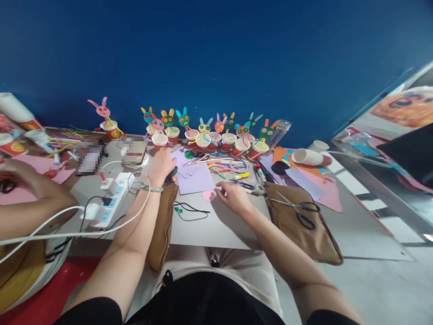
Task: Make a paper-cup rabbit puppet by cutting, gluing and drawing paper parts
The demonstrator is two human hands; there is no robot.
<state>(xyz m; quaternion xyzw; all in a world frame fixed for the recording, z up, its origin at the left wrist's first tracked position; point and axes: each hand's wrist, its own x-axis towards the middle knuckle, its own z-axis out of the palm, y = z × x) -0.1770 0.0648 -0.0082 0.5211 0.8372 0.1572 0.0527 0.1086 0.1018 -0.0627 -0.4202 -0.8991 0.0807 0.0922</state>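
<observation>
My left hand (163, 163), a bangle on its wrist, reaches over the table just in front of a red paper cup (160, 142). Its fingers look apart, though their tips are partly hidden. Close to its right lies a sheet of purple paper (196, 178). My right hand (233, 197) rests low over the table with thumb and fingers apart, holding nothing I can see. By its fingertips is a pink paper circle (209, 195). Small green paper dots (178, 210) and a black cord (192, 210) lie between my forearms.
Paper cups with colourful rabbit heads (203, 128) line the blue wall. Scissors (297, 207) lie on a brown pouch (304, 230) at right; pipe cleaners (223, 164) lie mid-table. At left are a power strip (117, 198), white cables and another person's arm (37, 198).
</observation>
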